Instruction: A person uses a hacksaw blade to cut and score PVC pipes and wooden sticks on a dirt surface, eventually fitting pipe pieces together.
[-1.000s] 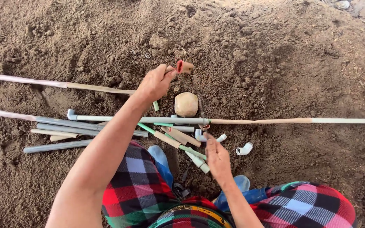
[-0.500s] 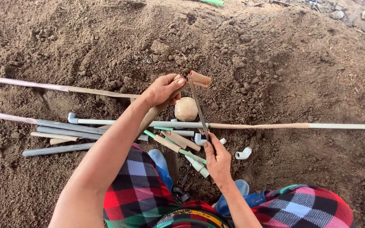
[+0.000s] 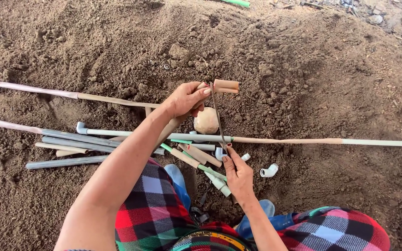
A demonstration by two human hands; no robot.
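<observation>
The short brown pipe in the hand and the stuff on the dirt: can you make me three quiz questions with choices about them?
1. Where is the round tan stone?
A. on the soil beside the long pipe
B. on the checked lap
C. in the right hand

2. What colour is the small elbow pipe fitting?
A. red
B. white
C. black

3. What is the left hand doing?
A. lying flat on the soil
B. gripping a short brown pipe piece
C. hanging empty

Answers:
1 A, the round tan stone sits on soil beside the long pipe.
2 B, the small elbow pipe fitting is white.
3 B, the left hand is closed around the short brown pipe piece.
</observation>
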